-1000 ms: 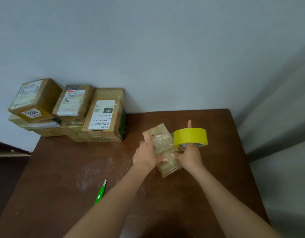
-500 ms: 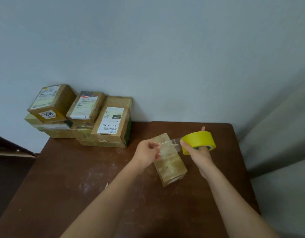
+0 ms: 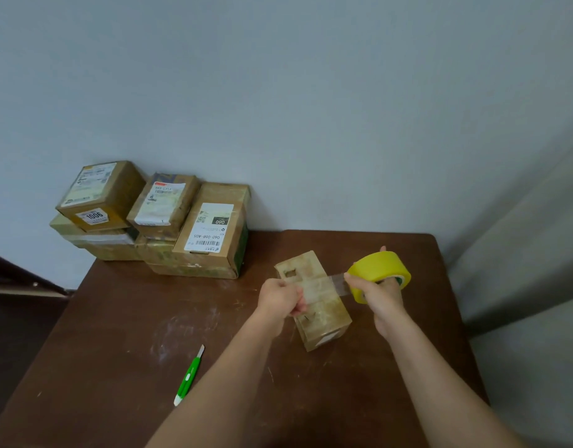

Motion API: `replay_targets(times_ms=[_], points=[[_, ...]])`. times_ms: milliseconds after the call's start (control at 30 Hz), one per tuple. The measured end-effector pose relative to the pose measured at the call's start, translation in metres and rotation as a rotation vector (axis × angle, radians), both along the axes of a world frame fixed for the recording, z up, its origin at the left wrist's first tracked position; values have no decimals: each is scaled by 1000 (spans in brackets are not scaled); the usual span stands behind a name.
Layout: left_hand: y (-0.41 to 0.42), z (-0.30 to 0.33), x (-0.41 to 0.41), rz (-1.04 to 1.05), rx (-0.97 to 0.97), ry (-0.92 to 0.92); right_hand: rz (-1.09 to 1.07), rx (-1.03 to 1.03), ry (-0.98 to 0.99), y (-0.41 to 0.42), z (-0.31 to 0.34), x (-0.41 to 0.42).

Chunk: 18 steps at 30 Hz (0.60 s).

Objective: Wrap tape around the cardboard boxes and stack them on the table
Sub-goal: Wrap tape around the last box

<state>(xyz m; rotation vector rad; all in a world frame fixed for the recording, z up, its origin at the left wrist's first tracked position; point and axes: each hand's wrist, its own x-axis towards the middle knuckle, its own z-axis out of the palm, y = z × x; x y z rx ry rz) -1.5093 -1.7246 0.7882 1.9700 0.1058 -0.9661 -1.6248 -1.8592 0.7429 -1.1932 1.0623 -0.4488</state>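
Observation:
A small tape-covered cardboard box (image 3: 323, 313) lies on the brown table (image 3: 123, 334), right of centre. My left hand (image 3: 280, 297) is curled at the box's left side and pinches the free end of a clear tape strip (image 3: 336, 282). That strip stretches across the box's top to a yellow tape roll (image 3: 380, 270), which my right hand (image 3: 377, 295) grips just right of the box. A stack of several labelled cardboard boxes (image 3: 210, 234) stands at the table's back left against the wall.
A green utility knife (image 3: 188, 376) lies on the table, front left of the box. The grey wall runs behind the table. The table's right edge drops off close beside my right arm.
My hands have moved apart, so a longer strip of tape is drawn out over the box. The roll went from above the box to its right. The camera view has shifted.

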Motion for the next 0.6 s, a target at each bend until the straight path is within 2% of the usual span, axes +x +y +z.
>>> replay_targets(times_ms=[200, 400, 500, 600], points=[[11, -11, -13, 38, 25, -103, -59, -24, -34, 7, -5, 0], [23, -22, -29, 37, 75, -339, -66, -142, -58, 14, -12, 7], [30, -30, -31, 90, 68, -326, 7, -331, -22, 10, -20, 3], [32, -38, -25, 102, 38, -285, 45, -381, 10, 3, -23, -1]])
